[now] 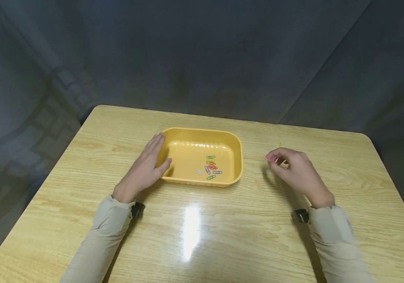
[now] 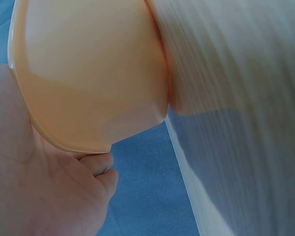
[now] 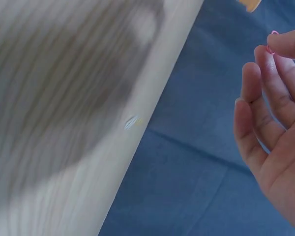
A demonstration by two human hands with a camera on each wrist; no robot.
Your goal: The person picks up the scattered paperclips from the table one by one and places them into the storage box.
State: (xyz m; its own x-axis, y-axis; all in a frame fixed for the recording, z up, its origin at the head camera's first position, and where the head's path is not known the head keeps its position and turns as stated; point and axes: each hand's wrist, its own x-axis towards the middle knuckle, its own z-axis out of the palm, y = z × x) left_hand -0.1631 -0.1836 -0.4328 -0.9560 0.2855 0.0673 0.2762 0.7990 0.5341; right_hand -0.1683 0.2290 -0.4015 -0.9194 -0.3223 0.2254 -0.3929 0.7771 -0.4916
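Note:
A yellow plastic tray (image 1: 187,181) stands on the table with several coloured paper clips (image 1: 211,168) lying loose in its right half. My left hand (image 1: 141,167) holds the tray's left side, its thumb over the inside and its fingers along the outer wall. The left wrist view shows fingertips (image 2: 104,164) at the rim's underside. To the right of the tray, my right hand (image 1: 299,169) pinches a small pink paper clip (image 3: 271,50) between thumb and fingertips, above the table. The other fingers are slightly bent. A yellow paper clip (image 1: 280,145) lies behind this hand.
The wood-grain table (image 1: 237,236) has rounded far corners. Dark cloth (image 1: 202,59) hangs behind it. A small pale paper clip (image 3: 131,122) lies near the table edge in the right wrist view. Dark straps (image 1: 301,215) circle both wrists.

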